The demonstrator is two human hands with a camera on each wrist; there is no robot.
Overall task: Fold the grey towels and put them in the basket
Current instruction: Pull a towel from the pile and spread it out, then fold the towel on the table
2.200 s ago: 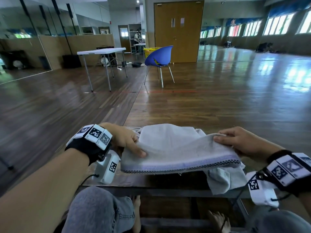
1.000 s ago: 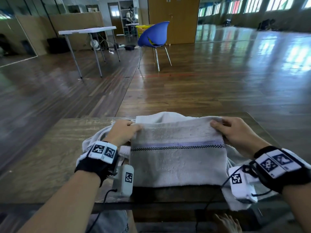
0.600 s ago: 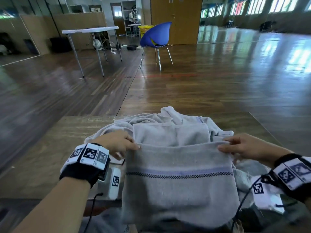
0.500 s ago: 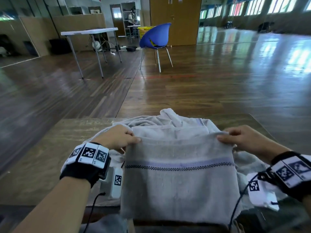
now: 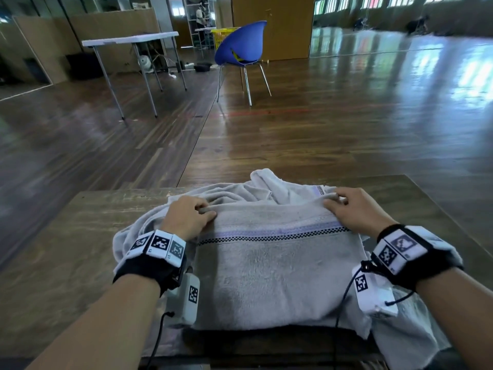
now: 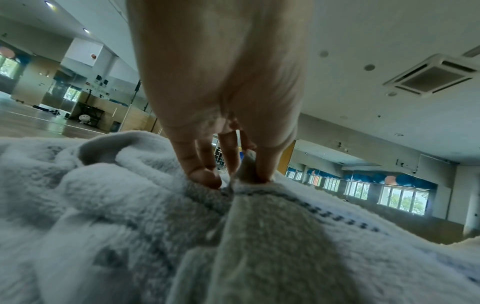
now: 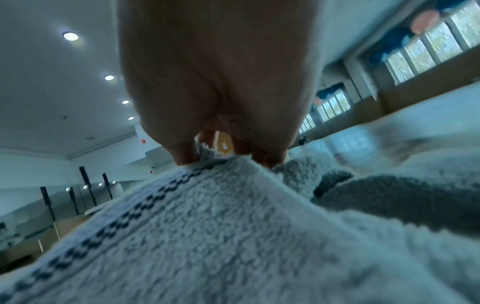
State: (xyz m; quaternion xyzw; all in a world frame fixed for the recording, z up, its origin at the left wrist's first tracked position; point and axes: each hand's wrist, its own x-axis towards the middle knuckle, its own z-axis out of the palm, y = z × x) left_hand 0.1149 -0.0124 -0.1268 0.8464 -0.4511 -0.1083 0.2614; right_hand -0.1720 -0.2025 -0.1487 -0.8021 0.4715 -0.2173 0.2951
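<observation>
Both hands pinch the towel's [image 5: 274, 273] far edge, left hand [image 5: 186, 218] and right hand [image 5: 354, 209] at opposite corners. It lies flat on the bench [image 5: 66, 236], far edge running left-right, so I'd guess the next fold comes toward the body.

Counts, head view:
- Hands: two. left hand [image 5: 186, 217], right hand [image 5: 352, 209].
- Wrist bands with square markers: two, one per wrist.
- Small white camera units under wrists: two.
- Grey towels: one folded towel [image 5: 272, 273] on top of crumpled heap [image 5: 234, 190]; heap probably two or more, folds hide exact number.
- Tables: two. wooden table [image 5: 66, 249] near, white folding table [image 5: 130, 40] far.
- Chairs: one, blue chair [image 5: 241, 44].
- Yellow baskets: one, yellow basket [image 5: 220, 36], partly behind chair.
</observation>
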